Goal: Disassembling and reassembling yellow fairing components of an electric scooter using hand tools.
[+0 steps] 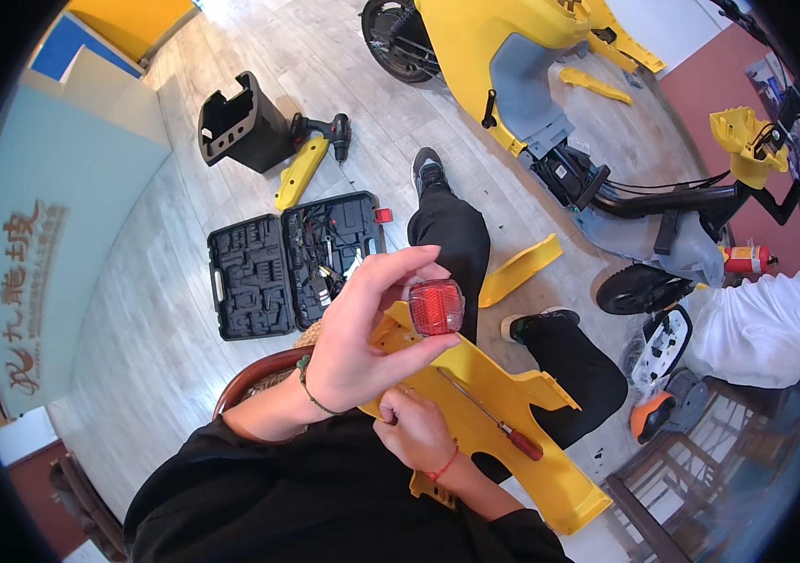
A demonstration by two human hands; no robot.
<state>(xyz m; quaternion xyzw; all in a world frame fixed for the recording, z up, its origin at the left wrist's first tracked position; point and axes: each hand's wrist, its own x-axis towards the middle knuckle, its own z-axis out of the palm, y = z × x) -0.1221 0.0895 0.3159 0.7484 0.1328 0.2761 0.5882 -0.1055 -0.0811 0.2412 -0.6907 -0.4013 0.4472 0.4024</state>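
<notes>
By the left hand [362, 328], 1 red reflector [436, 308] is pinched between thumb and fingertips. The right hand [419, 433] is curled by 1 yellow panel [512, 399]; whether anything is gripped cannot be told. 1 screwdriver [520, 441] is borne on the panel.

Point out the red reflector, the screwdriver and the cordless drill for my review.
Red reflector [436, 308]: head view, middle of its lens.
Screwdriver [521, 443]: head view, on its red handle.
Cordless drill [340, 136]: head view, on its body.

A head-worn fisheye looks down, left hand [351, 340] near, floor [376, 127] farther.
</notes>
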